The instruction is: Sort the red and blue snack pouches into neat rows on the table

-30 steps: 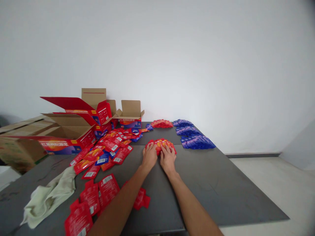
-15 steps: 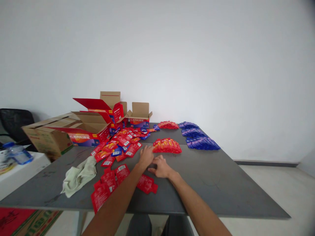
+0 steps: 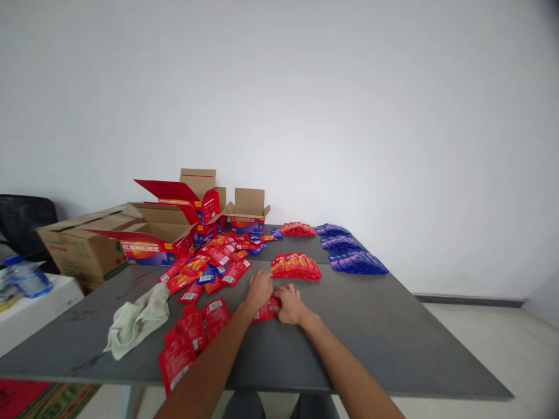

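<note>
Red packets [image 3: 267,309] | left hand [image 3: 259,289], right hand [image 3: 289,304] gripping | forearms extended

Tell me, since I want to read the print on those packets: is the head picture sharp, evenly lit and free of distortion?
Head view: soft even light, no glare, faint shadows under the hands; the left hand and right hand with the red packets are fairly sharp, but print is too small; wide-angle lens bends the table edges and darkens the corners.

Both hands largely cover the red packets [image 3: 267,308]; their print is unreadable.
</note>
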`<action>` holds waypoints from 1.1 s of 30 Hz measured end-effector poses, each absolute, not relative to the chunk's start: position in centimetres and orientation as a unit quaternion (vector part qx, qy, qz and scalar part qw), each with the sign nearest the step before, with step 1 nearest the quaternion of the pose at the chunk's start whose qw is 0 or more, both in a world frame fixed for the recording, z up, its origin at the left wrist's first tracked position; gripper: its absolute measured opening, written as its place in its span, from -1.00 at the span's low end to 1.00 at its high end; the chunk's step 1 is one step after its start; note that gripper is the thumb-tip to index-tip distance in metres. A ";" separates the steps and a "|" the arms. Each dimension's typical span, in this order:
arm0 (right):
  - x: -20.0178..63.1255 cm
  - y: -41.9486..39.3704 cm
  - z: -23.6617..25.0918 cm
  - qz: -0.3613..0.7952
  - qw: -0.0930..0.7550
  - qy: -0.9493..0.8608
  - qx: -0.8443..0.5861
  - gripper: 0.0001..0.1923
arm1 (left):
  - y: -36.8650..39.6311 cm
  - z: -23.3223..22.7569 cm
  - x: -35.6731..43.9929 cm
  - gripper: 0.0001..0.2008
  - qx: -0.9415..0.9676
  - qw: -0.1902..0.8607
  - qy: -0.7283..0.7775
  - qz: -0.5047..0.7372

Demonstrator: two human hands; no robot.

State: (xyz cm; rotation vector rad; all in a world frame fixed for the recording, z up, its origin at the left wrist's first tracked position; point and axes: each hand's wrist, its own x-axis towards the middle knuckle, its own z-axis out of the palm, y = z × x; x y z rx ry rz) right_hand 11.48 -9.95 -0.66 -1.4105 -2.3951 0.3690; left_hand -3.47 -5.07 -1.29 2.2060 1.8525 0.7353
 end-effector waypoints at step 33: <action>14.6 -4.6 -2.7 0.367 0.611 -0.519 -0.472 -0.55 | -3.2 -1.7 -2.0 -0.78 0.643 0.268 0.574 0.430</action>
